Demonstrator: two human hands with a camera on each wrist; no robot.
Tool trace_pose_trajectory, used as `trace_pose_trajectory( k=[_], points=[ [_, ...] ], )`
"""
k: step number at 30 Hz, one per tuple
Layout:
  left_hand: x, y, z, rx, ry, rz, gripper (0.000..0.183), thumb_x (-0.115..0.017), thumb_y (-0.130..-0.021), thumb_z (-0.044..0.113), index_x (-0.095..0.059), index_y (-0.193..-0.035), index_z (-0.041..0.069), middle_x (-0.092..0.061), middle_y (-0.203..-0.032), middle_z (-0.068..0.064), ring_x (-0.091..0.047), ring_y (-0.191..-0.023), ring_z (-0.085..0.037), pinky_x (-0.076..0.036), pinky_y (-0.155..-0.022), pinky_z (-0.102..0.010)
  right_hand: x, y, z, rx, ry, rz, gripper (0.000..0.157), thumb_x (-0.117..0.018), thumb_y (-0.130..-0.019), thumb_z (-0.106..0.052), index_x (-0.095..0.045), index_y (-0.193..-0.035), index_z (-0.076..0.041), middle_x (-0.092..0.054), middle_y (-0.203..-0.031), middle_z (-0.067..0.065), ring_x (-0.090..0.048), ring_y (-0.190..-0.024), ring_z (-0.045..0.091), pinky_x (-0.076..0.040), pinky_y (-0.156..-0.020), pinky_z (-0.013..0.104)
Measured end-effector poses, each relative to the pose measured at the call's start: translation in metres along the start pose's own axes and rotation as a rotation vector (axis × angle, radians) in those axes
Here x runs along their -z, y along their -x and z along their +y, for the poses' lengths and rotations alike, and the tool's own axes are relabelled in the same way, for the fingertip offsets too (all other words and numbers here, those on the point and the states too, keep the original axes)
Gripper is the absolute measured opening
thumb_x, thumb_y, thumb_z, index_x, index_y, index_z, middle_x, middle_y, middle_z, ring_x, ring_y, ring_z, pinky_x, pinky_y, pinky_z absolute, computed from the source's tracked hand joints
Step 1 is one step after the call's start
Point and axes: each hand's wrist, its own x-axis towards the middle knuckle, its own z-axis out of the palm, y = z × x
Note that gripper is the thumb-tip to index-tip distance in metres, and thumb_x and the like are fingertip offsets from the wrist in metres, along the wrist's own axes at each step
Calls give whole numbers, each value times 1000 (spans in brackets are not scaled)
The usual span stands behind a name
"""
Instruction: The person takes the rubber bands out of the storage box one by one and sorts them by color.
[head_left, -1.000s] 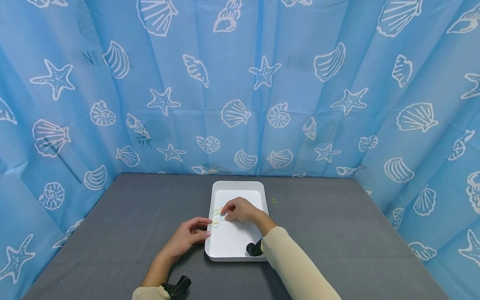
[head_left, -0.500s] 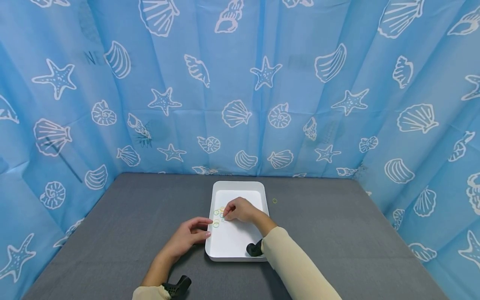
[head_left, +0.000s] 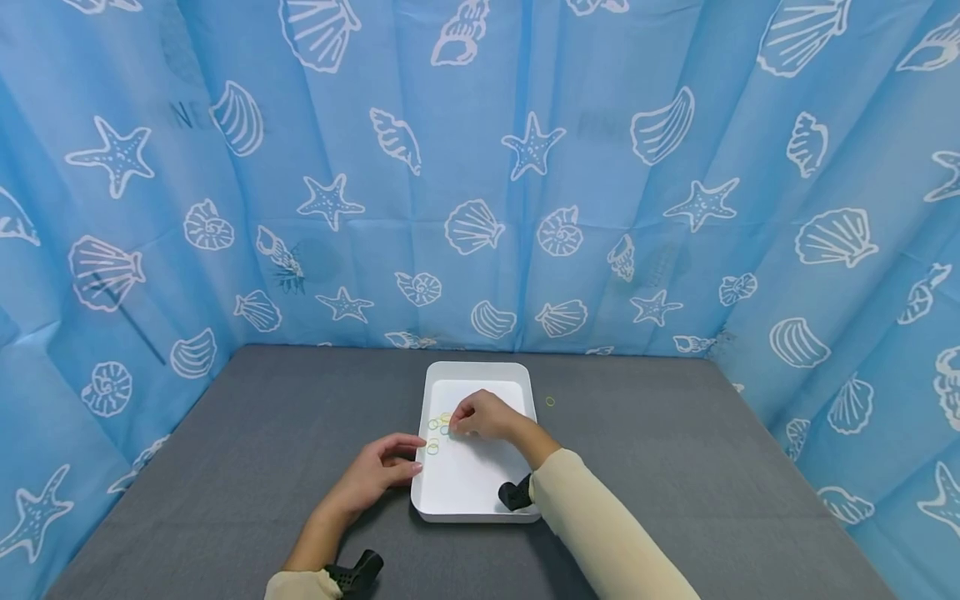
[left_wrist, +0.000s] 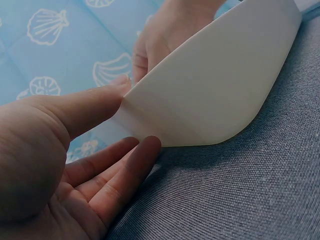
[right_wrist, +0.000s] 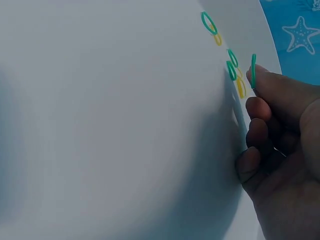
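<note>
In the right wrist view, the right hand (right_wrist: 285, 125) pinches a small green rubber band (right_wrist: 253, 72) at its fingertips and holds it upright above the white tray. Near the tray's left wall lie several green and yellow rubber bands, among them a green band (right_wrist: 208, 23) and a yellow band (right_wrist: 241, 87). The left hand (head_left: 375, 471) touches the left side of the white tray (head_left: 476, 500). In the left wrist view, its thumb rests on the tray's rim and relaxed fingers (left_wrist: 145, 155) lie low against the outer wall.
One yellow-green rubber band (head_left: 551, 402) lies on the grey tablecloth (head_left: 637, 467), right of the tray. A blue shell-print curtain (head_left: 480, 167) hangs behind and at both sides of the table. Each wrist wears a black camera mount (head_left: 356, 572).
The right hand has shifted slightly right and farther from the camera. A rubber band beside its fingertips has been picked up off the tray floor. The left hand stays put.
</note>
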Motion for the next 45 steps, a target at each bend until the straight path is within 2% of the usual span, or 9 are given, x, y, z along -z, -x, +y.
trace_pose_trajectory(
  k=[7,13,24,30,33,38,45],
  points=[
    [0,-1,0,13,-9,17,41,-71,-90,16,-59,-126,2,-58,-123,-18,-63,-97,-25,-54,-81,-38,7,3,-1,15,20,22,9,-70,-90,-11,-71,-80,-9,-63,-72,-2,-51,-63,12,-42,-56,25],
    [1,-1,-3,7,-4,15,39,-71,-90,14,-60,-126,1,-58,-123,-18,-63,-96,-25,-54,-80,-38,16,8,-4,66,23,83,7,-71,-89,-10,-70,-82,-8,-61,-73,-4,-49,-66,11,-41,-60,25],
    [0,0,-2,-2,-5,8,41,-71,-89,14,-59,-126,0,-58,-122,-19,-63,-94,-24,-54,-79,-37,58,28,-8,120,-15,147,8,-65,-94,-11,-69,-89,-7,-63,-83,0,-54,-75,17,-46,-68,31],
    [1,-1,-3,-4,-3,4,41,-71,-90,15,-59,-126,0,-58,-122,-19,-63,-94,-24,-54,-79,-37,80,39,4,136,-58,196,8,-64,-95,-10,-69,-92,-3,-64,-87,4,-56,-79,19,-49,-74,39],
    [1,-2,-3,5,1,5,41,-71,-90,15,-59,-126,1,-58,-122,-17,-62,-94,-24,-54,-80,-37,86,45,12,132,-64,214,8,-64,-94,-9,-68,-91,-2,-63,-86,4,-57,-79,21,-49,-73,38],
    [0,-1,-3,18,6,12,41,-71,-90,15,-59,-126,1,-59,-122,-17,-62,-93,-24,-54,-80,-37,88,55,27,110,-72,244,8,-63,-95,-8,-67,-92,-1,-63,-85,4,-57,-80,28,-48,-70,34],
    [-1,-1,-2,18,-5,19,40,-71,-90,15,-60,-125,1,-58,-122,-18,-63,-92,-23,-54,-79,-38,86,66,49,95,-63,322,10,-62,-95,-8,-64,-96,2,-61,-85,6,-53,-74,18,-46,-67,33]
  ],
)
